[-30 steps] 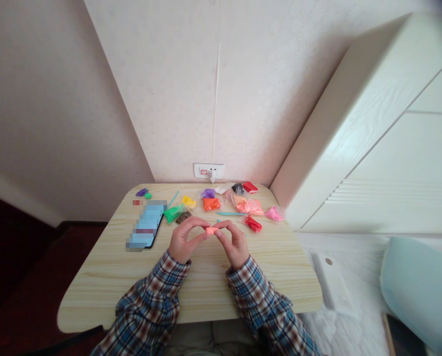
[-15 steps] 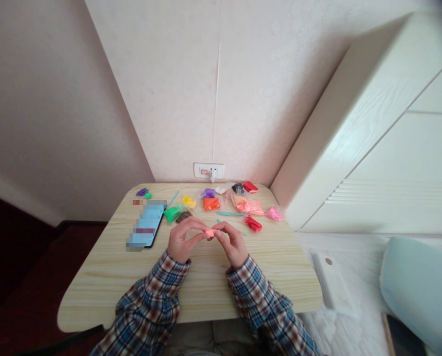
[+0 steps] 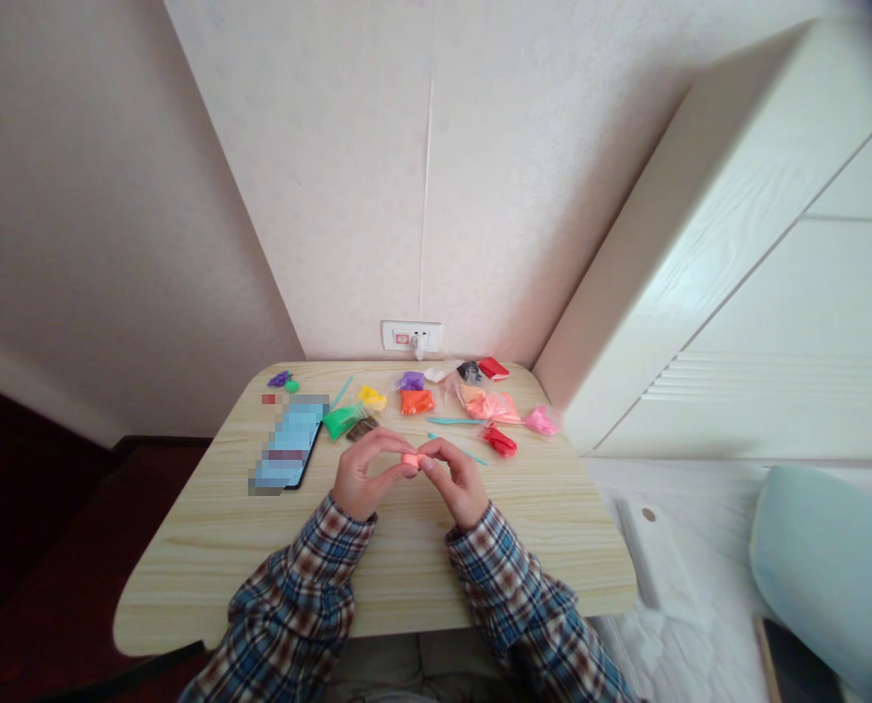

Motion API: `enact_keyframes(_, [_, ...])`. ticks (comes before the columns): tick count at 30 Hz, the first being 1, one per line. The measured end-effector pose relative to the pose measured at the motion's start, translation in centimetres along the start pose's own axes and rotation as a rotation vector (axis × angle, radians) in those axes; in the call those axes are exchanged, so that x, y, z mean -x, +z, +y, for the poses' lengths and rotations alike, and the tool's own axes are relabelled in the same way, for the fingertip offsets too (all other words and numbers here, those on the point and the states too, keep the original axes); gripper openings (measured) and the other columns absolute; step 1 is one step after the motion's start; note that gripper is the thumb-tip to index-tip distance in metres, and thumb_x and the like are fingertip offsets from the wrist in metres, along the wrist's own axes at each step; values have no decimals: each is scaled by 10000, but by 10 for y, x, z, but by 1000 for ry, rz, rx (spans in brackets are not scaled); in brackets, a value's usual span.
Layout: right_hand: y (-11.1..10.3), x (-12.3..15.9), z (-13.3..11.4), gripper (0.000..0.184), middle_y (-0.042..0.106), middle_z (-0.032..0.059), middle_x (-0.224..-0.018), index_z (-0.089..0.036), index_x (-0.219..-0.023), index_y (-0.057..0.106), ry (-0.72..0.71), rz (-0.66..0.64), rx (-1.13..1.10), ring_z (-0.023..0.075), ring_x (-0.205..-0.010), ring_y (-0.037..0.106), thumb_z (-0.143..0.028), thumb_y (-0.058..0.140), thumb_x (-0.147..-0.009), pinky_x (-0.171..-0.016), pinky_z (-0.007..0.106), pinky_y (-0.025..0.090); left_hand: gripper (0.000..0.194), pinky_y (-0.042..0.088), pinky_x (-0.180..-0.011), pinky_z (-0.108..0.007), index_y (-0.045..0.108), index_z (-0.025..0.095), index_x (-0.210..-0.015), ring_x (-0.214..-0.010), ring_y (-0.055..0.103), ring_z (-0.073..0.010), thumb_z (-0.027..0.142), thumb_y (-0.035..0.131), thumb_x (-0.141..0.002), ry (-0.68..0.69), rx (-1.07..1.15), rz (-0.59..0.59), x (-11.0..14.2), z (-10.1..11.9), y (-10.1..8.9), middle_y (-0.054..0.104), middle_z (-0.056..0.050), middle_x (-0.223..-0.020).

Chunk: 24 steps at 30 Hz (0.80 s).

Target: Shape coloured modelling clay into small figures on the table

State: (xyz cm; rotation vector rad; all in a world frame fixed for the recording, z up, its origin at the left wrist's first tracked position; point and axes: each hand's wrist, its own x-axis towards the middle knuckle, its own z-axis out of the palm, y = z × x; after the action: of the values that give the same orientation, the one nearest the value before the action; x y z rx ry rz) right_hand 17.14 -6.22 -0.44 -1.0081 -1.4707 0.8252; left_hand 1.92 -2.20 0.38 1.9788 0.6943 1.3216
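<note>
A small lump of coral-pink modelling clay (image 3: 410, 459) is pinched between my two hands, above the middle of the table. My left hand (image 3: 363, 475) grips its left side with thumb and fingertips. From the right, my right hand (image 3: 456, 480) closes thumb and forefinger on the other side. Just beyond the hands lie a brown clay bag (image 3: 363, 428), a green clay bag (image 3: 343, 421) and a thin turquoise tool (image 3: 469, 453). A red clay bag (image 3: 501, 441) sits to the right of my right hand.
On the wooden table (image 3: 406, 576), a phone (image 3: 289, 444) lies left, with purple clay pieces (image 3: 279, 379) behind it. An orange bag (image 3: 416, 401), yellow clay (image 3: 371, 397), a turquoise knife (image 3: 456, 421) and a pink bag (image 3: 541, 421) lie farther back. A wall socket (image 3: 412, 337) is behind.
The pink clay lump has shifted slightly left and looks turned between the fingertips. Both hands stay in nearly the same place, and the things on the table have not moved.
</note>
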Motion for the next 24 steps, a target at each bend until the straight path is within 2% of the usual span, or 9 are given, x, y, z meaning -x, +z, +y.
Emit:
enact_keyframes(4, [0,0,2,222,630,21,-736,-191,-788,599,-2,24,27,158,-719,590,-383,498,-837,-695,291,465,176,479,-747,-336,658,176,-850,-800,596,-197,251,686,-694,-3,-30,-11,0,0,1,647,-62,-834])
enact_keyframes(24, [-1,0,-9,214,629,15,-685,-181,-757,595,20,13,7,150,-685,597,-365,517,-832,-700,289,458,84,475,-741,-332,648,170,-818,-788,591,-193,194,624,-741,3,7,-27,-2,4,0,634,-62,-817])
